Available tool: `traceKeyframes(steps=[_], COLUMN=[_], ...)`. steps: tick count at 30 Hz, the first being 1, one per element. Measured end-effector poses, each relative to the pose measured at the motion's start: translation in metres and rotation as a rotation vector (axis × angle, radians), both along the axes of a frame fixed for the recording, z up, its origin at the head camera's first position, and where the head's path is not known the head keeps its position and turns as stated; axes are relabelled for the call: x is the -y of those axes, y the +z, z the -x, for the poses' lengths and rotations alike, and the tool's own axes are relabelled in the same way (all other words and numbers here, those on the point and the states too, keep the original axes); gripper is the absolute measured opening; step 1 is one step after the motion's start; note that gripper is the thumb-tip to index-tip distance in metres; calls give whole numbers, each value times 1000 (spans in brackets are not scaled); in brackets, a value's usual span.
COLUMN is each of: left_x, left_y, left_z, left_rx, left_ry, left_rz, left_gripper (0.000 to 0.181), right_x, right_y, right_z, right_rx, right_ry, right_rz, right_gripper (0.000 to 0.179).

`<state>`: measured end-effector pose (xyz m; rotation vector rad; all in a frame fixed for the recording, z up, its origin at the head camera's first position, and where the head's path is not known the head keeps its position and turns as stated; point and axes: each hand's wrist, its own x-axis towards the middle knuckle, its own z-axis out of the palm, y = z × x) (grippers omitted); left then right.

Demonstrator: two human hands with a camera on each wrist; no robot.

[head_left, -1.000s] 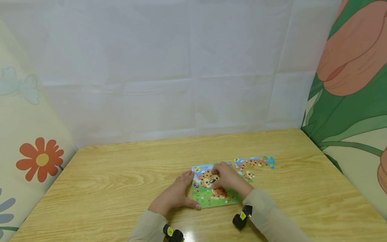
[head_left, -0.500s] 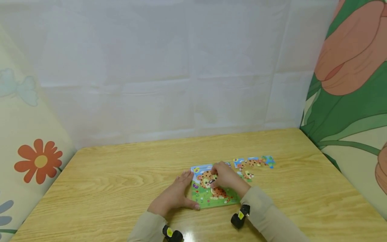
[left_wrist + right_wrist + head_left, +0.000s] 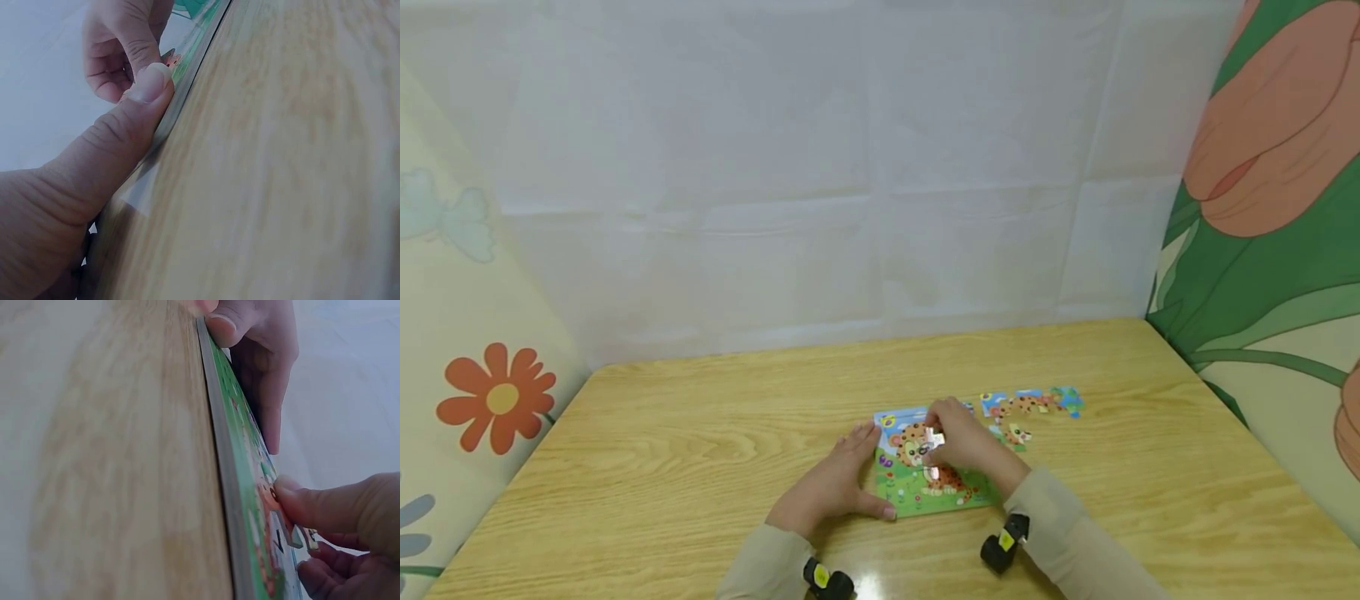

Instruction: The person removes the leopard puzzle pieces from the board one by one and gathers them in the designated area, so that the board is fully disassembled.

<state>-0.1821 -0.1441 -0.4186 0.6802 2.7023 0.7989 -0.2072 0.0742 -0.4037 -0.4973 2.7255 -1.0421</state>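
A puzzle board (image 3: 898,500) with a spotted leopard cub on green grass lies on the table in front of me. My left hand (image 3: 838,477) rests at its left side, fingers spread along the edge and the thumb on the near left corner. Over the cub's face, my right hand (image 3: 964,440) pinches a puzzle piece (image 3: 294,532) between thumb and fingers. The piece is tilted up from the picture, and its surface shines in the head view. In the left wrist view, the left thumb (image 3: 150,84) presses at the board's edge.
Several loose puzzle pieces (image 3: 1026,405) with sky and spotted fur lie beyond the board's right side, with a cub-face piece (image 3: 1018,435) nearer the right hand. The wooden table (image 3: 685,450) ends at a white sheet (image 3: 790,250) behind.
The piece under my right fingers has tipped up and now catches the light. My right hand has shifted only slightly; the left hand stays on the board's edge.
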Motion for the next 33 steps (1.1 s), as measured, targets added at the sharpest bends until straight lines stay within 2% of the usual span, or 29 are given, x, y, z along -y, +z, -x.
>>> traceKeyframes(steps=[10,13,20,29,33], left_x=[0,0,-1,0,0], left_y=[1,1,-2,-2,-2], left_z=[-1,-1,0,0,-1], left_rx=[-8,-10,-19,-17,-16], left_ry=[8,11,4,3,1], left_rz=[5,5,-3,-4,-6], left_gripper=[118,118,118,118,117], right_x=[-2,-4,-8,-10,-15], right_y=[-3,-9,-21,-19,-16], right_z=[-5,-5,-6,-9,-10], right_rx=[11,35,149,180,157], right_ry=[-24,-64,-192,-330,-384], right_rz=[83,168,457,627,679], right_gripper=[38,38,39,28,25])
